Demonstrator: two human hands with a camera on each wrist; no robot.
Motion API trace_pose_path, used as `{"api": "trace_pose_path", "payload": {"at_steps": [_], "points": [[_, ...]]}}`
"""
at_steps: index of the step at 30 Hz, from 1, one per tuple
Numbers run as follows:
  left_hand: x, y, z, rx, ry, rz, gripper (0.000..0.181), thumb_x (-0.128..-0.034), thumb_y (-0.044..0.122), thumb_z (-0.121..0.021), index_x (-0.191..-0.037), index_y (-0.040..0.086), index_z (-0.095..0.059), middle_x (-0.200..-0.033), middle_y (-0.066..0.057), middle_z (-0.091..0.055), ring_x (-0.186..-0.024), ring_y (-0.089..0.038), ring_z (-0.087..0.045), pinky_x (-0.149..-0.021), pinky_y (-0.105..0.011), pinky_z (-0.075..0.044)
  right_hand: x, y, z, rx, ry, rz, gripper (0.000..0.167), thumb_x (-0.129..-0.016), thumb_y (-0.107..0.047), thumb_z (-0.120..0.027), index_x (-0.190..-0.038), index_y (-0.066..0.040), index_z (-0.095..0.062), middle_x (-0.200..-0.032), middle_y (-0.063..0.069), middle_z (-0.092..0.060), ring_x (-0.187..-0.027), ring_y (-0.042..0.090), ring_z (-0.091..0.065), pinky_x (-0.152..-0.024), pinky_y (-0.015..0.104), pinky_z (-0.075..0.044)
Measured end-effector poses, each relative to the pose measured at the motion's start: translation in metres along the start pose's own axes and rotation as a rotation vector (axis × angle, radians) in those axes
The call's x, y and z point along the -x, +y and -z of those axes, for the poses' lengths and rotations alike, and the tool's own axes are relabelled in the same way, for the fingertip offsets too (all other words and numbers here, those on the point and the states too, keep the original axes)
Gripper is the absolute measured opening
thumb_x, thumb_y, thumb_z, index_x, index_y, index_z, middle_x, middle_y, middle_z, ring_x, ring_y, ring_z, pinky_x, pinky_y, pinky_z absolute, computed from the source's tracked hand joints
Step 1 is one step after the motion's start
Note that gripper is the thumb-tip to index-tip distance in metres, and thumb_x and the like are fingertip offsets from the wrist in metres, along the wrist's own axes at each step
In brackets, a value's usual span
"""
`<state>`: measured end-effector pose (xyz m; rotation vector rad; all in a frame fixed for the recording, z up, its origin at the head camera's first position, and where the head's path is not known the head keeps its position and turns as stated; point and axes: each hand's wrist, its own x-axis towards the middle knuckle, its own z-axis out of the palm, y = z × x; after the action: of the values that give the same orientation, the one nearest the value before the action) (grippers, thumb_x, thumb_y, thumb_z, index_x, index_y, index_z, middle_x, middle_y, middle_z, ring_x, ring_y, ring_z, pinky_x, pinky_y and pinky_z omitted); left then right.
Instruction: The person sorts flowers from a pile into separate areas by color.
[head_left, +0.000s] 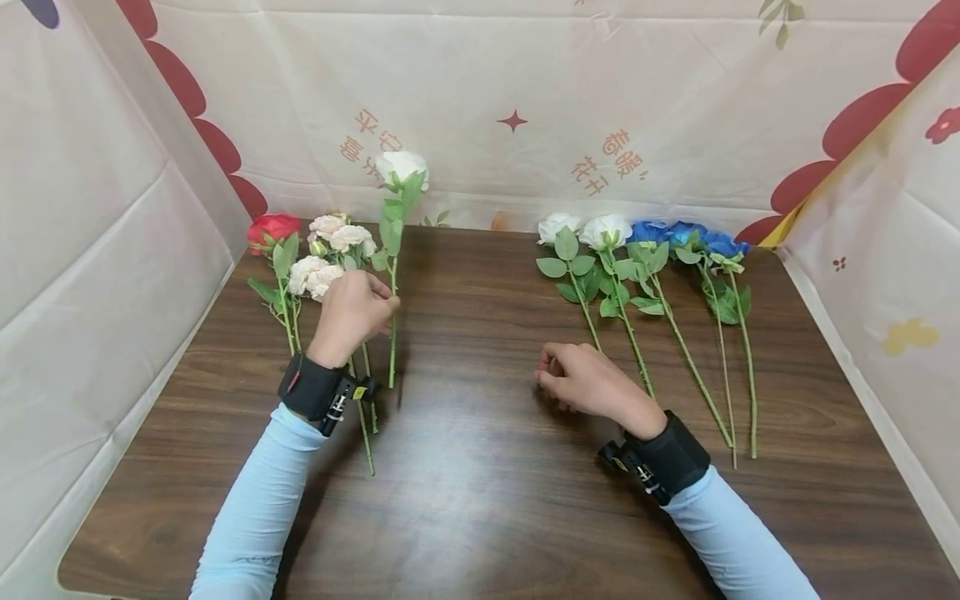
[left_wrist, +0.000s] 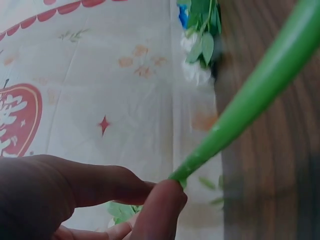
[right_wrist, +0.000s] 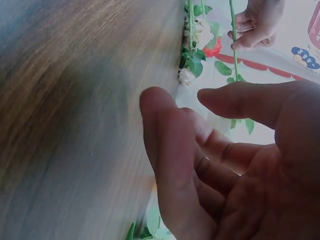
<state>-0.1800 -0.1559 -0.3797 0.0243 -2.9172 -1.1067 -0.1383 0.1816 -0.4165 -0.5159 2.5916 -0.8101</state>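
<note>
My left hand [head_left: 352,312] pinches the green stem [left_wrist: 250,100] of a white rose [head_left: 402,167] between thumb and fingertips. The rose is held up, its bloom in front of the back cloth. Behind and left of that hand lie a red rose [head_left: 273,232] and several cream-pink flowers [head_left: 352,240], their stems partly hidden by the hand and wrist. My right hand [head_left: 592,383] is low over the table with loosely curled fingers and nothing in them. In the right wrist view a gap shows between its thumb and index finger [right_wrist: 172,145].
On the right of the wooden table [head_left: 465,483] lie two white roses [head_left: 606,232] and several blue flowers [head_left: 686,233], stems toward me. The nearest white rose stems pass close by the right hand. Printed cloth [head_left: 480,67] walls the back and both sides.
</note>
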Motion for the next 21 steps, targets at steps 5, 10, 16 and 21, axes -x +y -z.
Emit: {"api": "trace_pose_path", "payload": {"at_steps": [5,10,16,21], "points": [[0.001,0.009,-0.018,0.072,-0.102,0.009,0.018,-0.0963,0.020,-0.069,-0.099,0.005,-0.077,-0.079,-0.010,-0.079,-0.064,-0.023,-0.078,-0.080,-0.039,-0.060,0.000,-0.001,-0.001,-0.019,0.035,0.016,0.011,-0.104,-0.020,-0.059,-0.104,-0.010,-0.065,-0.075,0.005,-0.071,-0.055,0.014,-0.064,-0.052,0.032,-0.053],[0.008,0.022,-0.040,0.195,-0.166,-0.025,0.016,-0.0955,0.019,-0.071,-0.100,0.005,-0.077,-0.082,-0.009,-0.080,-0.063,-0.023,-0.077,-0.065,-0.029,-0.060,-0.001,-0.007,-0.005,-0.081,0.080,0.045,0.013,-0.104,-0.022,-0.061,-0.107,-0.010,-0.066,-0.079,0.006,-0.073,-0.055,0.016,-0.067,-0.051,0.033,-0.056],[0.022,0.039,-0.063,0.402,-0.188,-0.052,0.011,-0.0948,0.013,-0.072,-0.098,0.002,-0.074,-0.079,-0.012,-0.078,-0.060,-0.027,-0.076,-0.066,-0.046,-0.064,-0.001,-0.022,-0.014,-0.239,0.084,0.083,0.025,-0.106,-0.027,-0.060,-0.115,-0.004,-0.067,-0.081,0.013,-0.074,-0.056,0.017,-0.068,-0.052,0.040,-0.060],[0.037,0.052,-0.076,0.509,-0.185,-0.099,0.010,-0.0954,0.011,-0.072,-0.099,0.002,-0.072,-0.080,-0.013,-0.077,-0.058,-0.021,-0.074,-0.066,-0.051,-0.063,0.001,-0.034,-0.024,-0.372,0.038,0.128,0.034,-0.106,-0.033,-0.059,-0.120,-0.003,-0.066,-0.084,0.019,-0.074,-0.058,0.021,-0.070,-0.055,0.045,-0.062]]}}
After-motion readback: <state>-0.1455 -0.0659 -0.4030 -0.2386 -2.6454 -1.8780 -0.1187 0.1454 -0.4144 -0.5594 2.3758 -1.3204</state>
